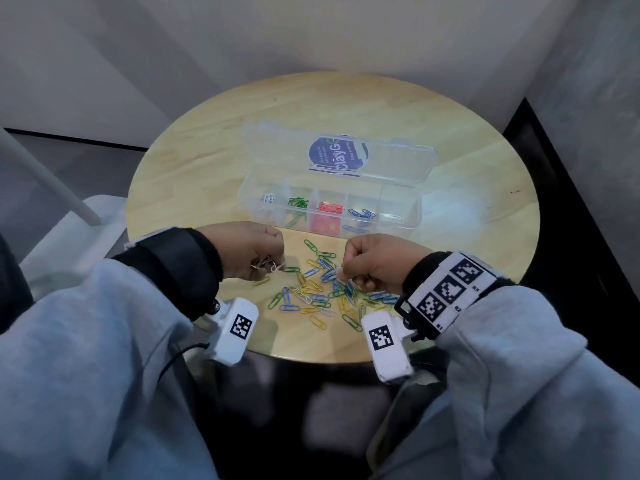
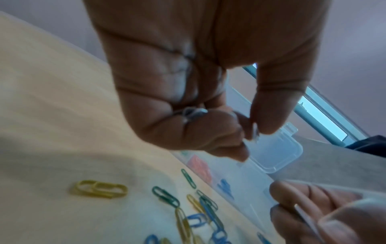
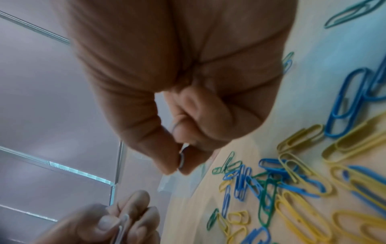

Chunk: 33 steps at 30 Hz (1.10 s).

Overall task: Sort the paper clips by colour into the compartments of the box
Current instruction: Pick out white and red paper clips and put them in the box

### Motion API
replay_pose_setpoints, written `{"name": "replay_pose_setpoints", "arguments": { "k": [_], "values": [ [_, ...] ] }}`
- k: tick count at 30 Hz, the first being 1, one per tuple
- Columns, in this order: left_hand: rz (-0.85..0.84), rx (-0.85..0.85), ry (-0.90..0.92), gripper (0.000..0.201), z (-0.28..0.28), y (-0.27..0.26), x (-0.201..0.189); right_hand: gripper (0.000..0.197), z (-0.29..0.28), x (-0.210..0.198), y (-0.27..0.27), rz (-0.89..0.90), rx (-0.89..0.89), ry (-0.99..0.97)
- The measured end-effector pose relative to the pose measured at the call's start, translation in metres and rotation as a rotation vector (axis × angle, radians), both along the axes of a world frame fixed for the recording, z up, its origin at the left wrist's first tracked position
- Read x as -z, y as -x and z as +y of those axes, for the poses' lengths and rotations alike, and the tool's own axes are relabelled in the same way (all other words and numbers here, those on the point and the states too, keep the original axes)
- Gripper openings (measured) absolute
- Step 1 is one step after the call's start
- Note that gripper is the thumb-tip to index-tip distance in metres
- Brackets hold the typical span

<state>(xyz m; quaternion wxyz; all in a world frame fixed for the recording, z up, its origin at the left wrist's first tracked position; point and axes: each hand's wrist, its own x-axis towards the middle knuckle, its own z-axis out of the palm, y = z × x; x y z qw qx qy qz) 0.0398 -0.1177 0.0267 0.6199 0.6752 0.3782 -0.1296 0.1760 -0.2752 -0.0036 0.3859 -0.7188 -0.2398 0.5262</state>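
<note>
A clear compartment box [image 1: 414, 216] lies open on the round wooden table [image 1: 207, 161]. Its compartments hold white clips [image 1: 267, 199], green clips [image 1: 298, 202], red clips [image 1: 330, 207] and blue clips [image 1: 362, 213]. In front of the box lies a loose pile of blue, yellow, green and white clips [image 1: 322, 292]. My left hand [image 1: 273, 266] hovers at the pile's left edge, curled round several white clips [image 2: 194, 113], with one more between thumb and forefinger. My right hand [image 1: 341, 271] is at the pile's right and pinches a pale clip [image 3: 181, 159] between thumb and forefinger.
The box's lid [image 1: 398, 161] lies flat behind it, with a blue label. The near table edge [image 1: 311, 358] runs just below the pile. A white stand [image 1: 69, 209] is off the table at left. Bare wood lies to the left and right of the box.
</note>
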Motion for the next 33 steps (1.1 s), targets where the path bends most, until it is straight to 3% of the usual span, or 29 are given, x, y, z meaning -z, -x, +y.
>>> {"name": "replay_pose_setpoints", "arguments": {
  "k": [5, 8, 11, 15, 18, 21, 23, 27, 33],
  "values": [
    [-0.046, -0.087, 0.117, 0.009, 0.002, 0.0, -0.002, 0.027, 0.001, -0.003, -0.003, 0.124, 0.13, -0.045],
    [-0.029, -0.143, 0.187, 0.022, 0.005, -0.002, 0.002, 0.029, 0.001, -0.005, -0.003, 0.176, 0.118, -0.027],
    [-0.007, -0.142, 0.221, 0.021, 0.004, -0.005, 0.004, 0.031, 0.0, -0.004, -0.001, 0.239, 0.117, -0.01],
    [0.069, -0.064, 0.054, 0.016, -0.003, -0.01, 0.006, 0.032, 0.0, -0.005, -0.001, 0.297, 0.174, -0.011],
    [0.139, 0.213, -0.244, 0.01, -0.009, -0.011, 0.008, 0.034, 0.001, -0.007, 0.001, 0.278, 0.171, 0.014],
    [0.182, 0.58, -0.608, 0.006, -0.019, -0.013, 0.008, 0.032, 0.002, -0.006, 0.005, 0.055, 0.053, 0.094],
    [0.186, 0.683, -0.731, 0.009, -0.027, -0.015, 0.01, 0.03, 0.0, -0.005, 0.006, -0.202, -0.13, 0.167],
    [0.231, 0.777, -0.846, 0.02, -0.034, -0.018, 0.017, 0.018, 0.0, -0.009, 0.018, -0.596, -0.401, 0.227],
    [0.288, 0.832, -0.94, 0.019, -0.036, -0.02, 0.024, 0.015, 0.007, -0.005, 0.034, -0.743, -0.587, 0.279]
  ]
}}
